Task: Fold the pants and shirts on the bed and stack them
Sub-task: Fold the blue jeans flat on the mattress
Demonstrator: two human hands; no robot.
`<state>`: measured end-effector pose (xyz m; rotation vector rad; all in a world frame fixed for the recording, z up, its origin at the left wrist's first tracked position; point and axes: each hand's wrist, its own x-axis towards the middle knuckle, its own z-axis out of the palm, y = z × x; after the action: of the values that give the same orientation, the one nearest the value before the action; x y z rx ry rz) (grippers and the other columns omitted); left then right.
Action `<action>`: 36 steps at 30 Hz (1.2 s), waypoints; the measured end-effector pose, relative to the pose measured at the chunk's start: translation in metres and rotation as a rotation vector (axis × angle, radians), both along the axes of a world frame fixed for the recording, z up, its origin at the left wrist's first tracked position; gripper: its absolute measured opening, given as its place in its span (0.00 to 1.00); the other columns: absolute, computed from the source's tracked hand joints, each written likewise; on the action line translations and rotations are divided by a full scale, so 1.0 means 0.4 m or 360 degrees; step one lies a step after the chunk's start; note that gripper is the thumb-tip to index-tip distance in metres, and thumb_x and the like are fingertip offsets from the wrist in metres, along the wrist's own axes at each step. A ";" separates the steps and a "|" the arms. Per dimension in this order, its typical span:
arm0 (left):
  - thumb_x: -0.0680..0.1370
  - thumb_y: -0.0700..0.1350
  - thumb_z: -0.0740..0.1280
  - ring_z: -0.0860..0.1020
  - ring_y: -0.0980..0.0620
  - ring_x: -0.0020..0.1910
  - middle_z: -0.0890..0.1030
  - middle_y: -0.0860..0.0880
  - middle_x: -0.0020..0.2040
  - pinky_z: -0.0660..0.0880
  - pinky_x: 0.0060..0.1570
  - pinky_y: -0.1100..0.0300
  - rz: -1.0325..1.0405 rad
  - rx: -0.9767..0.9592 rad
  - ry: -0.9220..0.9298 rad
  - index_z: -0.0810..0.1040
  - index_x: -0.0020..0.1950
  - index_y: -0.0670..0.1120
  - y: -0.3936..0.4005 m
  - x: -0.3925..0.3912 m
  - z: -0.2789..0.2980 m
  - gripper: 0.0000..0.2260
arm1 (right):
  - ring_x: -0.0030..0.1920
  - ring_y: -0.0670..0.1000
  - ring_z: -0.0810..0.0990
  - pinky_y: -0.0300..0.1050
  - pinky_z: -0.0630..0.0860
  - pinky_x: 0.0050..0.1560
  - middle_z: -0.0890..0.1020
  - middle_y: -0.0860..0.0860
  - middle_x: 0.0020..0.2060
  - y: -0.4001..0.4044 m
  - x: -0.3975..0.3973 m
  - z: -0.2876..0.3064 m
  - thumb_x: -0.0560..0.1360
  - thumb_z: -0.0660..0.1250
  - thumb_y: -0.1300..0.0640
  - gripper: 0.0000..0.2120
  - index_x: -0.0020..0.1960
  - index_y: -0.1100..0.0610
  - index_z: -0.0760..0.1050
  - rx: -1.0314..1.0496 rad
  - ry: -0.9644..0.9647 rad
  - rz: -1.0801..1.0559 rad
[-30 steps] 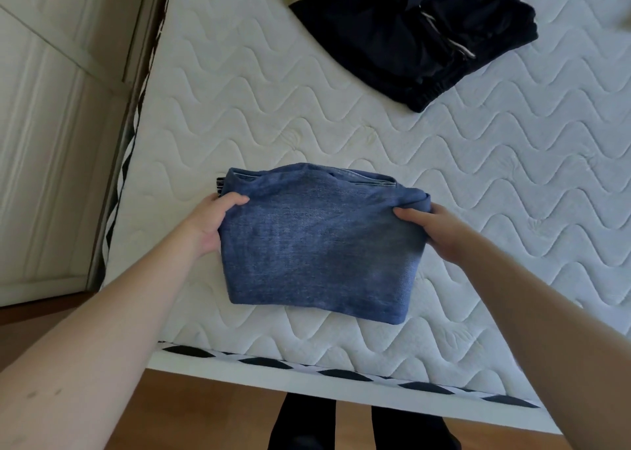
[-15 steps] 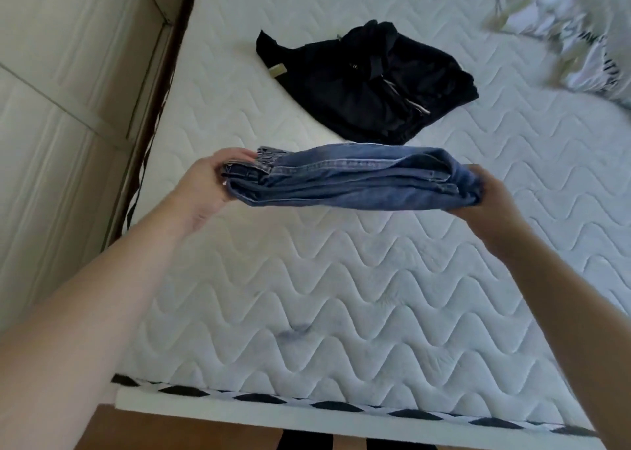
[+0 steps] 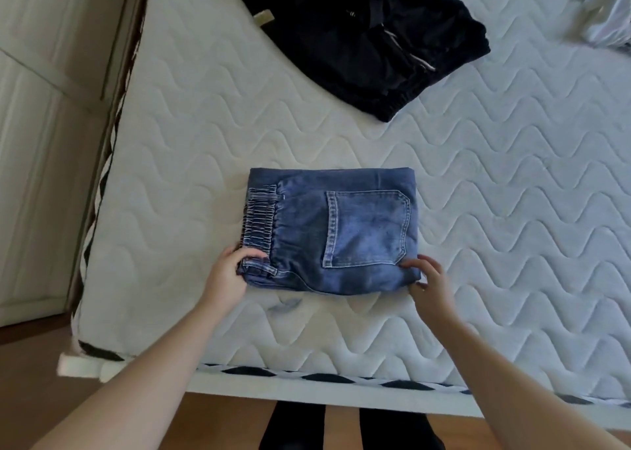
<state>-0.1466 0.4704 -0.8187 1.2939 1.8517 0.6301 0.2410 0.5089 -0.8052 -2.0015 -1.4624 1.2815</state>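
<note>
The folded jeans (image 3: 331, 229) lie flat on the bed (image 3: 495, 210), long axis running 9 to 3 o'clock, waistband toward 9, back pocket up. The left hand (image 3: 227, 279) grips their near corner at the waistband, thumb on top. The right hand (image 3: 428, 279) rests loose, spread fingertips on the other near corner. Black clothes (image 3: 365, 40) lie well apart at 12 o'clock.
</note>
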 end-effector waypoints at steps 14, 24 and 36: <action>0.62 0.61 0.78 0.82 0.52 0.52 0.83 0.53 0.54 0.77 0.56 0.52 0.0400 -0.0880 -0.0634 0.73 0.64 0.52 0.140 -0.005 0.031 0.34 | 0.72 0.61 0.63 0.61 0.64 0.71 0.61 0.57 0.72 0.202 -0.094 0.001 0.60 0.79 0.35 0.60 0.79 0.52 0.49 -0.0545 -0.0480 0.0087; 0.70 0.46 0.78 0.77 0.50 0.53 0.79 0.54 0.55 0.71 0.57 0.57 0.0114 -0.0810 -0.0288 0.73 0.63 0.50 0.187 0.010 0.033 0.25 | 0.54 0.55 0.80 0.51 0.77 0.53 0.81 0.50 0.53 0.208 -0.078 0.003 0.61 0.83 0.47 0.33 0.59 0.55 0.71 -0.0471 -0.0110 -0.0164; 0.73 0.57 0.72 0.82 0.51 0.52 0.83 0.53 0.54 0.77 0.47 0.58 0.0171 -0.0914 -0.0768 0.75 0.61 0.56 0.229 0.006 0.055 0.18 | 0.52 0.50 0.82 0.49 0.80 0.52 0.83 0.46 0.52 0.215 -0.057 0.010 0.72 0.73 0.43 0.14 0.55 0.42 0.74 -0.0398 0.0358 -0.0254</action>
<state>-0.1444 0.5621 -0.7969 0.6047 1.5399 0.3762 0.2183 0.5948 -0.8013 -1.9986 -1.0619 1.6231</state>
